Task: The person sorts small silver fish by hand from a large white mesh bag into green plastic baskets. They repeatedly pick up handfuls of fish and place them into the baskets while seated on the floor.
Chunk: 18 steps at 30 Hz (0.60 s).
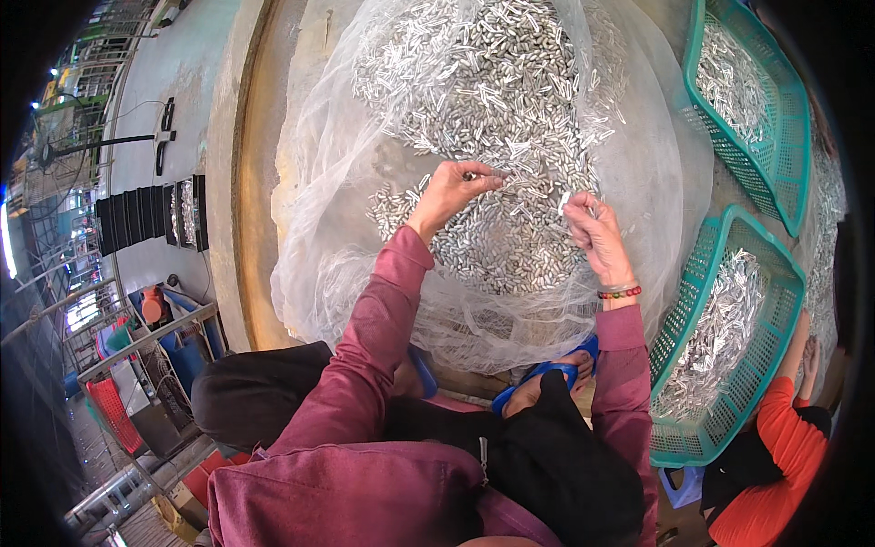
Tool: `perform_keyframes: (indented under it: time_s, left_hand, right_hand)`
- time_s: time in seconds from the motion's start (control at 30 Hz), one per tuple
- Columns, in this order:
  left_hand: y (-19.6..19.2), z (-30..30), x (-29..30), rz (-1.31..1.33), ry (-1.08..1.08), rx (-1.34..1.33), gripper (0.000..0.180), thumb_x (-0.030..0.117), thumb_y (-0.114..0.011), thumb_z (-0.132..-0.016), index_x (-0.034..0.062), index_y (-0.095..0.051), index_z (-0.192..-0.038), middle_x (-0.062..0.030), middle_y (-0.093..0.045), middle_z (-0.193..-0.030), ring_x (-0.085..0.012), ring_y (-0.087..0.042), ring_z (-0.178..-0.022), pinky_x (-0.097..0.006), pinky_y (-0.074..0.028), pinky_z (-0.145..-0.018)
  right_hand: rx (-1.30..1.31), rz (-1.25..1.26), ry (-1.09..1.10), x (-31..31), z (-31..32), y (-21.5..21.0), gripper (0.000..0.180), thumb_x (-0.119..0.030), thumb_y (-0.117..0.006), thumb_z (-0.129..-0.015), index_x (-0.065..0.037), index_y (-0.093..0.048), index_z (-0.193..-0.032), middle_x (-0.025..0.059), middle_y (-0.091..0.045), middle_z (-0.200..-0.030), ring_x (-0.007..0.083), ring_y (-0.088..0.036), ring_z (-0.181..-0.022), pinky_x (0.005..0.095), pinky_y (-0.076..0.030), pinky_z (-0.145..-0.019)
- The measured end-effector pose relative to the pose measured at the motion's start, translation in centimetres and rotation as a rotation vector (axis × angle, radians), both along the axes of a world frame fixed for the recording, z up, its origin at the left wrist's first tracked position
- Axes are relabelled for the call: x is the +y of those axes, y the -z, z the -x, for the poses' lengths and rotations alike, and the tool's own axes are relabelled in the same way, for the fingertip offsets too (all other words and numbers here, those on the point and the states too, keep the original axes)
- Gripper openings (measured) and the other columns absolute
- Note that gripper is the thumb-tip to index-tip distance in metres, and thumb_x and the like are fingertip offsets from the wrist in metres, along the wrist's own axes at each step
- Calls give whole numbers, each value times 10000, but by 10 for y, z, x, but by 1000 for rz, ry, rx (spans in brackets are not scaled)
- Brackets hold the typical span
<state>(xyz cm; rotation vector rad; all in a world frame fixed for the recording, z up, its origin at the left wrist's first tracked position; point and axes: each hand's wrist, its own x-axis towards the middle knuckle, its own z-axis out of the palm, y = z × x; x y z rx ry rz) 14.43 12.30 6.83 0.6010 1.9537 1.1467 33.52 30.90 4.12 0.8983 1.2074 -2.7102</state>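
Observation:
A large heap of small silvery metal pieces (510, 77) lies spread on a sheer white mesh net (319, 173) on the ground in front of me. My left hand (454, 193) is over the middle of the heap, thumb and fingertips pinched together. Whatever is between those fingertips is too small to make out. To its right, my right hand (597, 235) is closed on a small white piece (564, 203) that sticks out past the thumb. Beneath both hands, a nearer patch of the metal pieces (510, 260) reaches toward the bunched front of the net.
Two green plastic baskets (679, 351) of shiny metal pieces stand at my right. Beyond the nearer one sits a person in an orange top (775, 465). A concrete ledge (251, 182) runs along the left. My feet, in blue sandals (547, 374), border the net.

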Motion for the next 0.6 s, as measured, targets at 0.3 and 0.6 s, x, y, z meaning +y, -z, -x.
perform_keyframes:
  time_s: [0.3, 0.6]
  left_hand:
    - [-11, 4, 15, -694, -131, -1019, 156, 142, -453, -832, 10, -502, -900, -53, -450, -862, -94, -389, -649, -187, -281, -410]
    - [28, -9, 49, 290, 237, 500, 192, 239, -690, -774, 53, -707, -818, -93, -673, -750, -256, -642, -705, -380, -506, -666]
  right_hand:
    - [392, 338, 27, 7, -6, -33, 125, -178, -562, -827, -85, -480, -845, 22, -471, -699, 102, -403, -566, 220, -314, -480]
    - [-68, -1246, -256, -23, 8, -10, 219, -251, -580, -901, -33, -579, -885, 108, -600, -630, 265, -605, -589, 397, -442, -529]
